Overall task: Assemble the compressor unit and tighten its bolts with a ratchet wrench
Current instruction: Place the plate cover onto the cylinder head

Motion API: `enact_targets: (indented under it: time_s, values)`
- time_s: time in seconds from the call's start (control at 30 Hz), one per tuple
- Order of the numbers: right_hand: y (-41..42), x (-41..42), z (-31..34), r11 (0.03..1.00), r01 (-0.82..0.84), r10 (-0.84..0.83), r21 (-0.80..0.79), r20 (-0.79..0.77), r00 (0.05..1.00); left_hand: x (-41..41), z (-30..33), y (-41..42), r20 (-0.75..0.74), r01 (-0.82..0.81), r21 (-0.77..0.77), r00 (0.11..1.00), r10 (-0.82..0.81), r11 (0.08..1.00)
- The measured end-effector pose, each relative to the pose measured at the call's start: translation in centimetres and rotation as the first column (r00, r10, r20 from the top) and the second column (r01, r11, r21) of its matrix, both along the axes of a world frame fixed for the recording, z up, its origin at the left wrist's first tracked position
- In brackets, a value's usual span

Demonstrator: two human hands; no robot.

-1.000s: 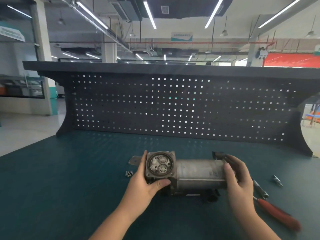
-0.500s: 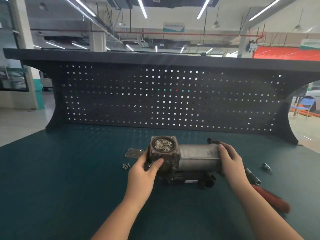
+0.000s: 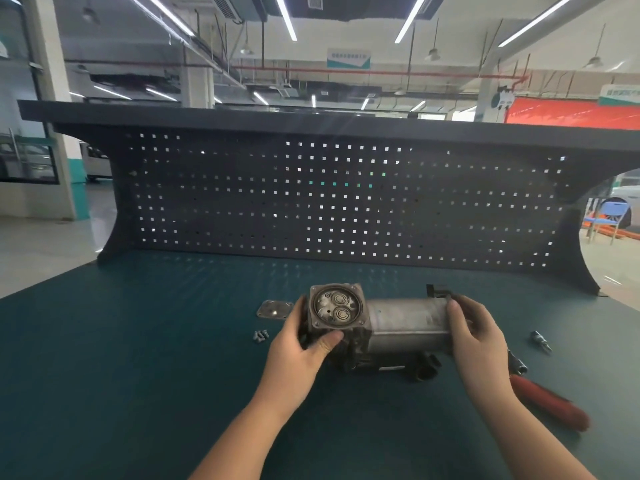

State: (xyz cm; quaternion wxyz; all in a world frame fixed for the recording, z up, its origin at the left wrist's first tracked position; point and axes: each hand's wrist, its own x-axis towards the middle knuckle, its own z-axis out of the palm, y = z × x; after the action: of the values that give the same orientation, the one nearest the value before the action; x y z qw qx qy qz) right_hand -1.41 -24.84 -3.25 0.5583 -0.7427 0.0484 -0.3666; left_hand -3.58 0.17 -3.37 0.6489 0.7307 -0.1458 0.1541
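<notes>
Compressor unit (image 3: 388, 327) lay on its side near the middle of the green bench mat (image 3: 138, 375), open square head facing up-left w/ two round valve ports showing. Left hand (image 3: 301, 348) gripped the head end: thumb pressed on the near edge of the head, other fingers wrapped round the far/left side, mostly hidden. Right hand (image 3: 474, 332) held the cylinder's right end, thumb on top, fingers curled over the back by the black connector (image 3: 437, 291). Cover plate (image 3: 274, 310) lay flat just left of the head, touching nothing I could see. Small cluster of bolts (image 3: 260, 336) sat near it, a bit closer to me. Red-handled ratchet wrench (image 3: 543, 400) lay right of the right wrist, partly hidden by it. Socket bit (image 3: 541, 340) sat apart, further right. Dark pegboard (image 3: 346, 202) stood behind.
</notes>
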Motion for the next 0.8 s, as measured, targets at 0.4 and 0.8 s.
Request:
enact_targets:
  time_s: [0.4, 0.8]
  values:
    - [3.8, -3.7, 3.4, 0.887, 0.006, 0.224, 0.461, -0.444, 0.868, -2.2, 0.4, -2.3, 0.211, -0.388, 0.177, 0.913, 0.350, 0.904]
    - [7.3, -0.8, 9.8, 0.952, -0.162, 0.306, 0.260, -0.809, 0.502, -5.1, -0.1, -6.3, 0.190, -0.138, 0.198, 0.977, 0.100, 0.970]
